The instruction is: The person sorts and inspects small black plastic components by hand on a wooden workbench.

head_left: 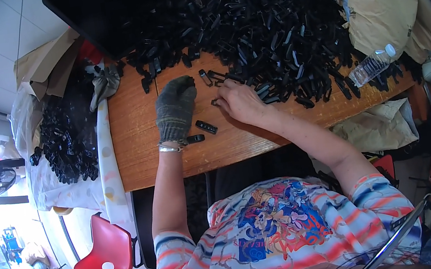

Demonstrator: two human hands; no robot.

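Head view: a brown wooden counter (137, 145) carries a large heap (273, 33) of small black parts across its far side; the left hand, in a dark grey glove (174, 119), is near the middle with its fingers curled inward, and whether it grips anything cannot be told; the bare right hand (242, 102) reaches to the heap's near edge, fingers bent down and drawn close together; a small dark part (215, 102) shows at its tips, though a firm hold is not certain. A ridged part (207, 127) lies on the counter just right of the left wrist; a plainer part (195, 138) lies nearer, right beside that wrist.

The parts look light, stiff and hard, probably plastic, with shiny faces that may slip; being long and narrow, they should suit a pinch across the long sides; slim frames could crack if bent, and pieces in the heap may catch on one another.

The gloved fingertips are hard to make out; whatever lies beneath the right fingers is hidden; single parts blur together deep in the heap; its far edge fades into darkness beside a black shape (87, 23).
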